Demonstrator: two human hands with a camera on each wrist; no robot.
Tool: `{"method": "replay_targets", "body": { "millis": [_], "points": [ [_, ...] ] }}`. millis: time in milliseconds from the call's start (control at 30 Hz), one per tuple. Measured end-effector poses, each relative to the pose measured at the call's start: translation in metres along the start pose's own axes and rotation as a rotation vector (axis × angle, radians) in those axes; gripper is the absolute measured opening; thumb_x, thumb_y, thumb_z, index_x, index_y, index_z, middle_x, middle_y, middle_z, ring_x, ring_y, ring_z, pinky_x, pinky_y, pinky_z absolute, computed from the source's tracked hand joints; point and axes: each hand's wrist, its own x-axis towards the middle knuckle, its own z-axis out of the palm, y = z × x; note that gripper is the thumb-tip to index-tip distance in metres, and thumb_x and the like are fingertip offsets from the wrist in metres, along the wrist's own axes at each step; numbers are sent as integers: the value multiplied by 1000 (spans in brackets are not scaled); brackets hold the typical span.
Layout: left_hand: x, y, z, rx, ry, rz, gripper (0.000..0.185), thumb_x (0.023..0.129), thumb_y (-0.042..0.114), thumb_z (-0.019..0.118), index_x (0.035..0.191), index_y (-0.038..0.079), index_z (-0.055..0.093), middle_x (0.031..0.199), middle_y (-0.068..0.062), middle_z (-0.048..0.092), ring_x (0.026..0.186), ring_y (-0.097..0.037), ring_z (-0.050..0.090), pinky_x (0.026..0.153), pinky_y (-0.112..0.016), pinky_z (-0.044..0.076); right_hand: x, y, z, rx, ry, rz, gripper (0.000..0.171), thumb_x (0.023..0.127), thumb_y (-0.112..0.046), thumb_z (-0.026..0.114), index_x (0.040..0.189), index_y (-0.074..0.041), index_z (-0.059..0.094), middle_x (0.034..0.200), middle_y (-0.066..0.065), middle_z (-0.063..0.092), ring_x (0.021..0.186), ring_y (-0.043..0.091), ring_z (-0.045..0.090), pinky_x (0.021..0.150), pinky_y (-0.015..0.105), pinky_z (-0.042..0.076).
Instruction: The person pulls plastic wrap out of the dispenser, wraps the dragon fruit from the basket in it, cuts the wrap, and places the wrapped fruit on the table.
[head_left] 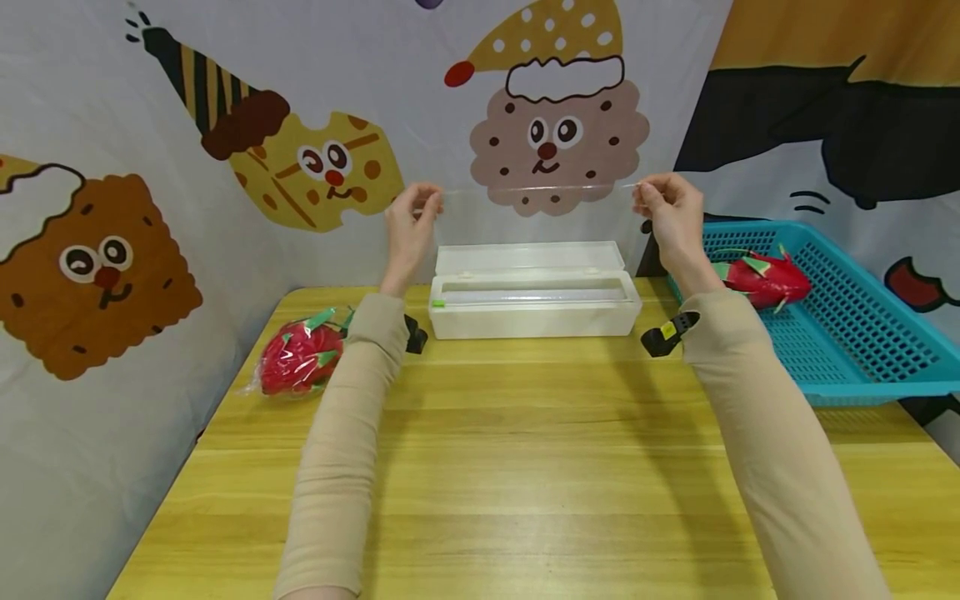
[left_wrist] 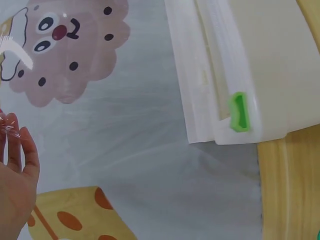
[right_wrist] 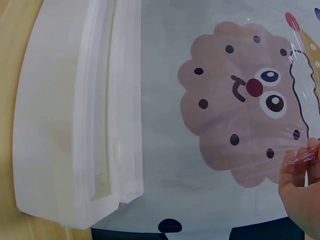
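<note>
Above the white cling-film dispenser [head_left: 534,290], both hands pinched a clear film sheet [head_left: 536,218]. Left hand [head_left: 411,218] gripped one corner, right hand [head_left: 666,208] the other.

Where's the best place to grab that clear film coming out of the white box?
By its top corners, from the outer sides, as the left hand and right hand pinch the film now: it is thin and limp, so spread corners hold it flat above the box.

A yellow wooden table [head_left: 525,467] with visible plank seams fills the near field. Behind it and along the left side hangs a pale fabric backdrop [head_left: 420,92] printed with cartoon biscuit characters. At far right, the backdrop print changes to orange and black. Lighting is even.
</note>
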Motion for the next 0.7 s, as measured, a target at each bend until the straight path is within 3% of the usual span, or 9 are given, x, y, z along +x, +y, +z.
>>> {"method": "replay_targets", "body": {
  "millis": [233,333,467,567,700],
  "points": [
    [6,5,-2,-13,10,0,21,94,3,55,102,-15,62,94,-31,65,80,-35,62,60,-9,41,0,-8,1,46,-1,-16,10,92,-10,57,86,-11,64,80,-2,61,77,10,55,72,13,52],
    [12,-6,0,-10,19,7,21,95,4,55,102,-14,62,94,-30,65,80,-34,62,60,-9,41,-1,-12,1,53,-1,-26,9,92,-10,57,88,-10,65,81,-2,60,78,10,55,72,13,52],
    [22,-22,3,6,29,5,20,95,9,56,102,-7,65,95,-25,68,75,-13,61,61,-10,44,-1,-16,1,64,-3,-36,9,92,-10,57,89,-9,65,81,-2,60,79,10,55,72,13,52],
    [24,-22,1,7,30,1,19,95,13,58,101,-3,66,95,-22,68,73,-2,58,62,-11,46,-1,-19,2,75,-1,-44,9,92,-10,57,88,-9,65,81,-2,60,78,10,55,72,13,52],
    [25,-17,-1,8,30,17,21,95,15,57,101,-3,66,95,-21,69,74,-5,60,63,-12,47,0,-24,3,104,-1,-58,9,92,-8,57,87,-8,65,80,-1,60,78,11,55,71,14,53]
  ]
}}
